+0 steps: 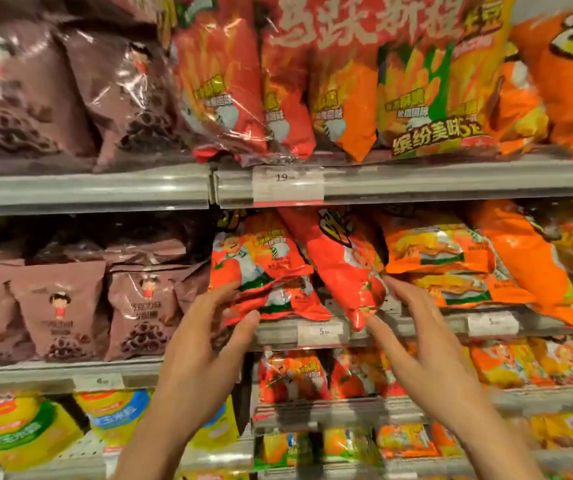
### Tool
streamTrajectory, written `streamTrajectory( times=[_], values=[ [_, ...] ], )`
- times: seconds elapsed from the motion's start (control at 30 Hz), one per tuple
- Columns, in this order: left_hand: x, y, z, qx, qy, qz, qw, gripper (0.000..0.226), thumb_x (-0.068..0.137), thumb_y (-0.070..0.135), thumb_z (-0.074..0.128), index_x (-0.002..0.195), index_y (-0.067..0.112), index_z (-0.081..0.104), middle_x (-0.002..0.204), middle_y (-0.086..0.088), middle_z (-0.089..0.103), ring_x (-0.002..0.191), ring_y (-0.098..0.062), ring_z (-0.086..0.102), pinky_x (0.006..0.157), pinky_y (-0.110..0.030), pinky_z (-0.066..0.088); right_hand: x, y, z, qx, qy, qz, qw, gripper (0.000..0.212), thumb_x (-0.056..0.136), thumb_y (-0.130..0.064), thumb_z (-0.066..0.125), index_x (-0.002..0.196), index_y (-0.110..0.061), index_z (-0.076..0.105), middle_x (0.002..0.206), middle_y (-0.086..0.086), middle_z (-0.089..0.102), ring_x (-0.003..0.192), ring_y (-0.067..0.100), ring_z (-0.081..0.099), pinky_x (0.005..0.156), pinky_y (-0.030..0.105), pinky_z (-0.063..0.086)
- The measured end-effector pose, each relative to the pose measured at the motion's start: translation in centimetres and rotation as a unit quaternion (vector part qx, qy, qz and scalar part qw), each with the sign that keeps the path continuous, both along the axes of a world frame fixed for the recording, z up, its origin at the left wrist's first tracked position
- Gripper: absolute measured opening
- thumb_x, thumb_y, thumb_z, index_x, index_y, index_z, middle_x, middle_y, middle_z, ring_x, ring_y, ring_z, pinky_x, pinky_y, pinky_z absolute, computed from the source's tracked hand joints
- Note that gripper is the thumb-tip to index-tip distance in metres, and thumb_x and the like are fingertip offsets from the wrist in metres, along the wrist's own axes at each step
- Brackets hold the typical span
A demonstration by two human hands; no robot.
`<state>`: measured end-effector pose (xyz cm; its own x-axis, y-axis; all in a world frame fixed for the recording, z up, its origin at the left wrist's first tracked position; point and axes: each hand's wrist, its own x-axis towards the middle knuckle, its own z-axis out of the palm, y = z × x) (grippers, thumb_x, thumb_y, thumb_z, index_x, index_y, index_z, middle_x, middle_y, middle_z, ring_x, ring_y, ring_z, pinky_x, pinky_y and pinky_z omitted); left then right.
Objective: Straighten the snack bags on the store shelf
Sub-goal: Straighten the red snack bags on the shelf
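Hands reach up from six o'clock toward the middle shelf (399,323). The left hand (205,344) has its fingers straight and spread, the tips touching the lower edge of a stack of red snack bags (264,271) lying flat and crooked just left of centre. The right hand (423,344) is spread too, its fingertips (390,284) at the bottom corner of a tilted red bag (344,261) that leans from eleven o'clock down to five, its lower end hanging over the shelf lip beside a price tag (319,332). Whether those tips touch the foil I cannot tell; neither hand grips anything.

Risk, as I judge it, sits with that overhanging bag: a push from below with open fingers could tip it forward off the edge, since nothing holds it. Slick foil could also let the flat stack slide sideways into the brown bags (146,306) at nine o'clock. Orange bags (437,251) at three o'clock lean against the tilted one and may slump once it is shifted.
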<state>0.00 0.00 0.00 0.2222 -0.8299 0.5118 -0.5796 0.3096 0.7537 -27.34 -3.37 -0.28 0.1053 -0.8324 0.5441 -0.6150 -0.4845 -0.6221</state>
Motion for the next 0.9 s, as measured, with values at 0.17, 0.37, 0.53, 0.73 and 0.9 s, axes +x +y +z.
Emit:
streamTrajectory(
  times=[0.17,0.37,0.53,0.73,0.9],
  values=[
    [-1.5,-1.9,1.6,-0.078,-0.155,-0.037,0.984,0.044,0.092,0.050,0.057,0.130,0.027,0.057,0.123,0.015,0.055,0.119,-0.004,0.053,0.100,-0.032,0.045,1.5,-3.0,2.3,-0.058,0.124,0.013,0.991,0.060,0.097,-0.051,0.051,0.149,-0.026,0.037,0.147,-0.011,0.040,0.137,0.005,0.036,0.111,0.024,0.029],
    [-1.4,-5.3,3.0,-0.094,-0.281,0.008,0.955,0.051,0.097,0.053,0.044,0.135,0.021,0.056,0.136,0.004,0.049,0.130,-0.015,0.044,0.108,-0.031,0.036,1.4,-8.9,6.1,-0.015,0.244,0.021,0.969,0.078,0.094,-0.057,0.053,0.153,-0.013,0.030,0.151,0.009,0.039,0.140,0.026,0.037,0.116,0.036,0.031],
    [-0.9,-7.8,3.0,-0.023,-0.328,0.058,0.943,0.064,0.099,0.062,0.024,0.149,0.025,0.040,0.151,-0.008,0.040,0.141,-0.025,0.034,0.116,-0.044,0.030,2.6,-12.1,7.2,0.126,0.282,0.024,0.951,0.107,0.083,-0.077,0.049,0.158,-0.011,0.009,0.162,0.016,0.024,0.148,0.029,0.026,0.119,0.037,0.027],
    [-0.5,-8.3,1.6,0.003,-0.356,0.064,0.932,0.066,0.099,0.065,0.016,0.154,0.030,0.030,0.158,-0.008,0.033,0.147,-0.027,0.027,0.119,-0.047,0.025,3.7,-12.4,5.6,0.137,0.254,-0.009,0.957,0.101,0.084,-0.078,0.047,0.158,-0.018,0.011,0.154,0.022,0.034,0.140,0.037,0.036,0.113,0.040,0.033],
    [-0.4,-8.1,1.2,0.003,-0.339,0.058,0.939,0.069,0.097,0.067,0.014,0.156,0.033,0.024,0.162,-0.005,0.027,0.150,-0.024,0.018,0.122,-0.045,0.018,4.2,-11.7,3.9,0.061,0.181,-0.069,0.979,0.093,0.085,-0.072,0.053,0.149,-0.008,0.033,0.141,0.021,0.044,0.130,0.037,0.043,0.107,0.040,0.036]
  ],
)
